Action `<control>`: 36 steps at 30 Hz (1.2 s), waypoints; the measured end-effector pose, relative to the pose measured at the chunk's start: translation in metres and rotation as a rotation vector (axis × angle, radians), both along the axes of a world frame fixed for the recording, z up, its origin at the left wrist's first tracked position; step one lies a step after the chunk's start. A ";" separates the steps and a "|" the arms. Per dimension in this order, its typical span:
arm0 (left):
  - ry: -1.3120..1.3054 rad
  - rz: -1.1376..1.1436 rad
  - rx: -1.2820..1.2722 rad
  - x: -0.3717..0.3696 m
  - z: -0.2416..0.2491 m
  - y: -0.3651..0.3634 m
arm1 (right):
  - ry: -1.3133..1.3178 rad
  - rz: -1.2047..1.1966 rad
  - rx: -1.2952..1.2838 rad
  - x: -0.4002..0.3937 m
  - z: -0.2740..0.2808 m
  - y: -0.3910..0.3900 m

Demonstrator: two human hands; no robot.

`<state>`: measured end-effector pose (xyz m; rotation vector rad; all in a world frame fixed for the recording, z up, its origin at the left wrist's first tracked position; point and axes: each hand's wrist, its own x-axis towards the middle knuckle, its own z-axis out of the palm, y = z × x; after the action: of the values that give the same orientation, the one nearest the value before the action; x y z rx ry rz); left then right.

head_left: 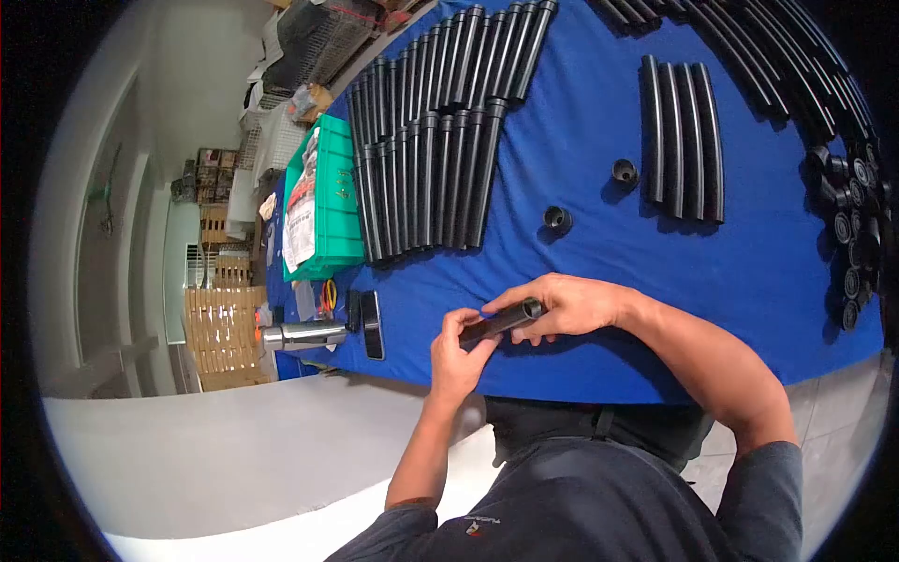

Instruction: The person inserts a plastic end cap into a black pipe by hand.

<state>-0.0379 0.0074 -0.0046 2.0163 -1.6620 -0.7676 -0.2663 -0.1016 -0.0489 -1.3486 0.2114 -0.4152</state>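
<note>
A short-looking black tube (501, 320), its open round end pointing up and to the right, is held between my two hands over the front edge of the blue cloth. My left hand (459, 361) has its fingers wrapped round the lower left part. Near the open end, my right hand (576, 307) grips the tube with its thumb and fingers. Farther back on the cloth stand two loose black caps, one (557, 220) just beyond my right hand and another (625, 172) to its upper right. Four bare black tubes (684, 140) lie side by side beyond them.
Rows of capped black tubes (431, 178) cover the back left of the blue cloth (562, 122). Beside them are a green crate (337, 201), a phone (373, 325) and a steel flask (304, 335). Black caps (852, 244) are piled at the right edge, more tubes (768, 56) behind.
</note>
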 end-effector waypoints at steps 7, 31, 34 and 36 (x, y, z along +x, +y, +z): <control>0.270 -0.058 0.176 0.031 -0.001 0.018 | -0.025 0.127 0.000 0.001 -0.002 -0.002; 0.488 -0.111 0.235 0.026 0.004 0.016 | -0.051 0.075 0.001 0.006 -0.015 -0.003; 1.278 0.026 -0.078 0.003 -0.001 0.016 | -0.114 -0.151 -0.304 0.009 -0.018 -0.002; 1.368 0.162 -0.132 -0.011 0.010 0.007 | -0.040 -0.076 -0.188 0.005 -0.011 -0.001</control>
<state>-0.0491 0.0140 0.0059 0.9631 -0.6747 -1.4304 -0.2612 -0.1025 -0.0600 -1.5187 0.1949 -0.5359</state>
